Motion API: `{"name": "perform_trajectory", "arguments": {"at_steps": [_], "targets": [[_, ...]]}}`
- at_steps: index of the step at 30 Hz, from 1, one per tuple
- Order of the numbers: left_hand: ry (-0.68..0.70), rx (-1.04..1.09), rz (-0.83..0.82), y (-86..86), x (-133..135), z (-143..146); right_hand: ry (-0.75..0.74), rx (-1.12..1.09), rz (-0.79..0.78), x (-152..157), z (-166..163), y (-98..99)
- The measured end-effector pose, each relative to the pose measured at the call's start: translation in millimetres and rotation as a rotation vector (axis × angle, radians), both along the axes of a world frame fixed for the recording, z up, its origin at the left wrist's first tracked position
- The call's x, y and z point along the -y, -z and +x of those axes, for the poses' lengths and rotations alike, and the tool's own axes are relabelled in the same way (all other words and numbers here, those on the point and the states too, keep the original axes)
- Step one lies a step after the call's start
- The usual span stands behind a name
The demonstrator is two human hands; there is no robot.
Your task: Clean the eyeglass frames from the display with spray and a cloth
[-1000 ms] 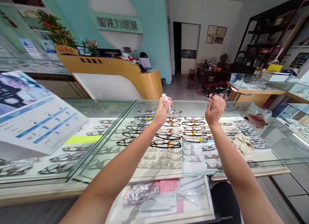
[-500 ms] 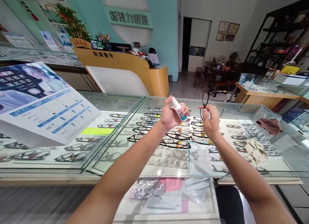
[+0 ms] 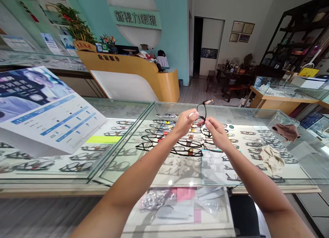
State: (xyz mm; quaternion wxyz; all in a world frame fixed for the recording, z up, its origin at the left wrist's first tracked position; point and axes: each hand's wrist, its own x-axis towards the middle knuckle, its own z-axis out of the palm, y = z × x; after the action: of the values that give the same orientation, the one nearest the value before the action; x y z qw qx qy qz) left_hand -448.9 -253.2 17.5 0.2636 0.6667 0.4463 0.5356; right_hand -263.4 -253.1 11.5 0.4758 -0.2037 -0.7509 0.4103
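Eyeglasses (image 3: 205, 110) in right grip (image 3: 207, 121), above the counter (image 3: 84, 192); left grip (image 3: 194, 115) just left of them. Left grip holds what's probably a bottle (image 3: 191, 114), mostly hidden. Display frames (image 3: 164, 122) in rows inside the counter, below both grips. Folded card (image 3: 53, 118) over the counter, well left of left grip. Crumpled cloth (image 3: 272, 159) right of right grip; second cloth (image 3: 286, 132) farther right, behind the first. Drawer (image 3: 228, 214) on the near side of both grips, packets (image 3: 154, 199) in it. Doorway (image 3: 210, 39) behind, well beyond the counter.
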Motion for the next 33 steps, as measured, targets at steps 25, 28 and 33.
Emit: {"name": "perform_trajectory", "arguments": {"at_steps": [25,28,33], "targets": [[-0.008,-0.32,0.062,-7.5,8,3,-0.019,-0.243,-0.259,-25,3,7.8],[-0.211,-0.05,0.076,-12.5,-9,-31,-0.026,-0.33,-0.323,-33,9,3.5],[-0.796,0.479,-0.066,-8.9,-44,-121,0.019,-0.503,-0.374,-56,26,-5.2]]}}
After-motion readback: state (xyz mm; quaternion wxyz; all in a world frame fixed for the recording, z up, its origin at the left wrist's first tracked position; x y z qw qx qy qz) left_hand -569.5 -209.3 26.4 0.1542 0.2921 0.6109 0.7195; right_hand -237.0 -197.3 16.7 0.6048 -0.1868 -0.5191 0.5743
